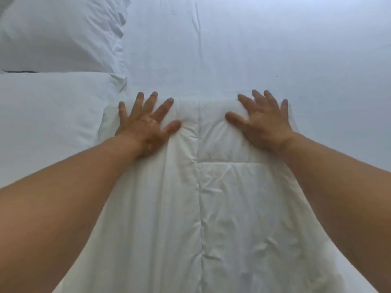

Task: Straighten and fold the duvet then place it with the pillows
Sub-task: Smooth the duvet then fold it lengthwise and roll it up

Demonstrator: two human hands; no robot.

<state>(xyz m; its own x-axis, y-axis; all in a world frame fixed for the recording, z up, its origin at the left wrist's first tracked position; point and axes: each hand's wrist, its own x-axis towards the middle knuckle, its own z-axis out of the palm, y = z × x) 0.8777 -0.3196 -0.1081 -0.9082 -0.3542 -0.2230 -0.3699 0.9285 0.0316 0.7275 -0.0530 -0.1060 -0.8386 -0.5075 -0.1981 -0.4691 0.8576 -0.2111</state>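
White quilted duvet (211, 208) lies as a narrow strip from bottom centre to mid-frame on the bed sheet (254, 49). Left hand (146, 123) and right hand (264, 121) press its far end, each grip spread flat. Two pillows (53, 39) at upper left, the nearer just beside the duvet.

Single view, head-worn, wide-angle. Faces forward and steeply down over the bed (275, 49). Close in: forearms (63, 208) enter from both lower corners, left hand (146, 125) and right hand (264, 121) at mid-frame. The pillows (53, 39) sit at the upper left edge, partly cut off.
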